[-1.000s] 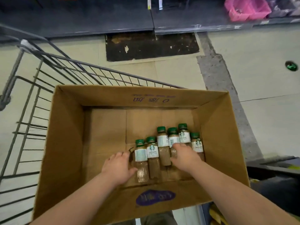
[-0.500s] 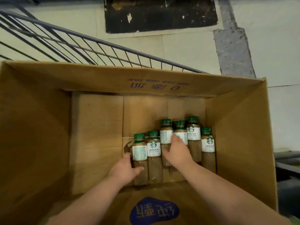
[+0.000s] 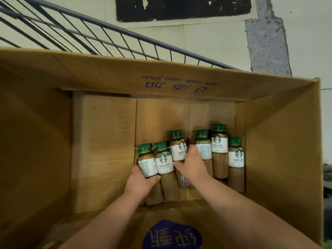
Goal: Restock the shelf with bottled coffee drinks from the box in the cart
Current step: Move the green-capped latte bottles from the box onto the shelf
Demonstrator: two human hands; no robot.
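Observation:
Several green-capped coffee bottles with white Caffe Latte labels stand in the right half of the open cardboard box [image 3: 280,141]. My left hand [image 3: 142,178] is wrapped around the leftmost coffee bottle [image 3: 145,162], which tilts left. My right hand [image 3: 193,164] grips the third bottle from the left [image 3: 177,148], fingers around its body below the label. Another bottle [image 3: 163,162] stands between the two held ones. Three more bottles [image 3: 220,142] stand to the right of my right hand.
The box sits in a wire shopping cart whose grey rails [image 3: 107,27] show beyond the box's far wall. Pale floor tiles with a dark patch [image 3: 183,8] lie beyond. The left half of the box floor [image 3: 102,150] holds no bottles.
The camera has leaned closer over the box. Both hands have closed around bottles; the leftmost bottle now tilts and the third one has lifted slightly.

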